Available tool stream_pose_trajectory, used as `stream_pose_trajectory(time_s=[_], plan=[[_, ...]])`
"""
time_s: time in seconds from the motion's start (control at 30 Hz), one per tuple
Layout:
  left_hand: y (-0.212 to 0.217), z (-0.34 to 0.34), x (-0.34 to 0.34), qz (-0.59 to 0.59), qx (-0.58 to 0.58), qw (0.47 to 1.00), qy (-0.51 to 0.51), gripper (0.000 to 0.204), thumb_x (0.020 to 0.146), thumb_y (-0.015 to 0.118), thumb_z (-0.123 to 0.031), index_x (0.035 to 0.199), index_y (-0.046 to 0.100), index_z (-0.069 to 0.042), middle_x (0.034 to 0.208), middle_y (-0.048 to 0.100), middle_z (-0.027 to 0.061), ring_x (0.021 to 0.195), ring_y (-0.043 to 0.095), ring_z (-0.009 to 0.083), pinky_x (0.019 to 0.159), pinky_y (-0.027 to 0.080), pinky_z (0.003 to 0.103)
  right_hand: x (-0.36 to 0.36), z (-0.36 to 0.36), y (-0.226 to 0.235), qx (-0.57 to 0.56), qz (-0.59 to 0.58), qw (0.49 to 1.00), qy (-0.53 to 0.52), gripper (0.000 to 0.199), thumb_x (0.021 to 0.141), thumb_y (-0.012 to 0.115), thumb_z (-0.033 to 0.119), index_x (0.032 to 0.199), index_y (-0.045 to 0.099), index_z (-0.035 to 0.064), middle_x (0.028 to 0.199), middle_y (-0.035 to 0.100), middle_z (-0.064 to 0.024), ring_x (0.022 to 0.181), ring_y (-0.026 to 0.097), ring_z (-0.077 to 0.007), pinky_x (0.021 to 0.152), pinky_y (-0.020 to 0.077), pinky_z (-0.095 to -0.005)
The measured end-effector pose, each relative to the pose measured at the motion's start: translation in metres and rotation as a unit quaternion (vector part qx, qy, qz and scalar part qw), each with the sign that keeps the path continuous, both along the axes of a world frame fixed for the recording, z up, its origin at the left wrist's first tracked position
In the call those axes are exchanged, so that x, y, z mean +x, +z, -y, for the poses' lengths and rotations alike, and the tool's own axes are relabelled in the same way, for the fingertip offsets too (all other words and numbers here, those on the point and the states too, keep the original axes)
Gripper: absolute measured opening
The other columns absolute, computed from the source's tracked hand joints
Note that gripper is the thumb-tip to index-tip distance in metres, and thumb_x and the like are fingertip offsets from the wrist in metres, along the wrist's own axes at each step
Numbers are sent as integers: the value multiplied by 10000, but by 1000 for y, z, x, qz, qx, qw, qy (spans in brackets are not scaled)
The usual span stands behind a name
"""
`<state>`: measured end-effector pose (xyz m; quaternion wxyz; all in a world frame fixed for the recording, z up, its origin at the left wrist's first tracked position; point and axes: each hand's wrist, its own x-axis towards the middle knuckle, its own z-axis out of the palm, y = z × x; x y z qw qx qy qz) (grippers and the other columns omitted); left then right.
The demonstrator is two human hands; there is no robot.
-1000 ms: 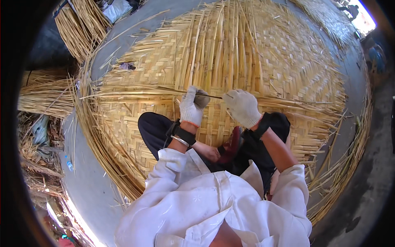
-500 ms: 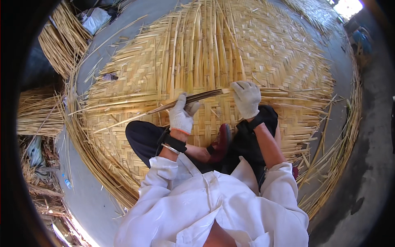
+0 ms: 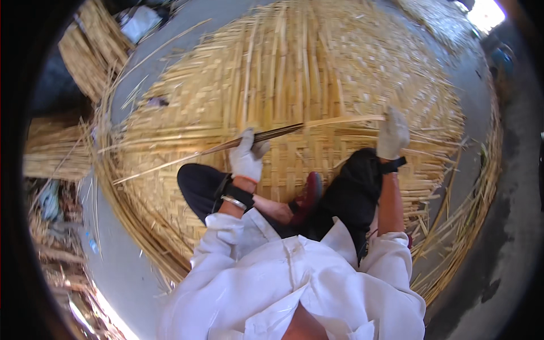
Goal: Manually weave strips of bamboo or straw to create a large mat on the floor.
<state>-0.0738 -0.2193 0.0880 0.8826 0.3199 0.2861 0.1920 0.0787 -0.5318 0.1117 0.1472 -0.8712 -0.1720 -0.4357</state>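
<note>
My left hand (image 3: 246,158), in a white knitted glove, is closed around a thin bundle of dark reed strips (image 3: 279,132). The bundle's pale tapered end (image 3: 153,170) sticks out to the left over the mat. From the bundle's right end a light reed strip (image 3: 345,120) stretches across to my gloved right hand (image 3: 394,135), whose fingers are closed on its far end. My right hand is slightly blurred, above the right part of the mat. Beneath both hands lies a large woven reed mat (image 3: 181,107), on which I sit cross-legged.
Long unwoven reeds (image 3: 277,68) run away from me over the mat's middle. Reed bundles (image 3: 93,51) and another stack (image 3: 56,150) lie at the left. Loose reeds (image 3: 476,209) border the mat on the right. A white bag (image 3: 140,24) lies at the far left.
My right hand has moved to the right, away from the bundle, drawing the pale strip out with it. My left hand stays nearly in place, still holding the dark strips.
</note>
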Motion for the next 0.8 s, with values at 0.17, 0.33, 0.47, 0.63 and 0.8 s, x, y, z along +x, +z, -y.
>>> stream_pose_trajectory(time_s=[0.17, 0.33, 0.47, 0.63, 0.8], plan=[[-7, -14, -5, 22, -76, 997, 8, 201, 873, 570, -208, 1008, 583, -60, 846, 628, 78, 677, 626, 186, 601, 548, 333, 12, 32, -11, 40, -46, 998, -22, 289, 747, 595, 32, 1024, 633, 105, 1054, 623, -85, 959, 590, -253, 831, 465, -343], [-10, -28, -17, 89, -105, 990, 0, 219, 892, 535, -259, 1010, 565, -77, 829, 620, 81, 666, 609, 181, 585, 539, 329, 20, 63, -46, 37, -84, 995, -26, 299, 765, 581, 46, 1049, 628, 128, 1078, 613, -90, 946, 594, -261, 833, 463, -334], [-9, -31, -15, 12, -132, 990, 39, 227, 886, 540, -293, 969, 574, -84, 792, 606, 54, 619, 561, 176, 529, 487, 311, 20, 74, -62, 2, -124, 991, -45, 299, 778, 561, 62, 1065, 620, 121, 1038, 626, -108, 943, 595, -269, 831, 461, -347], [-19, -57, -32, 52, -142, 988, 11, 223, 868, 560, -309, 897, 585, -89, 750, 610, 31, 609, 551, 150, 537, 453, 293, 13, 65, -57, -13, -218, 971, -96, 239, 770, 583, 138, 1003, 630, 114, 887, 637, -124, 822, 605, -298, 709, 476, -383], [-11, -74, -16, -16, -165, 963, 212, 259, 876, 561, -300, 892, 560, -42, 602, 392, -7, 518, 341, 116, 453, 324, 245, 23, 22, -10, -69, -191, 973, 107, 197, 759, 621, 215, 935, 639, 129, 817, 634, -85, 775, 603, -280, 673, 473, -366]])
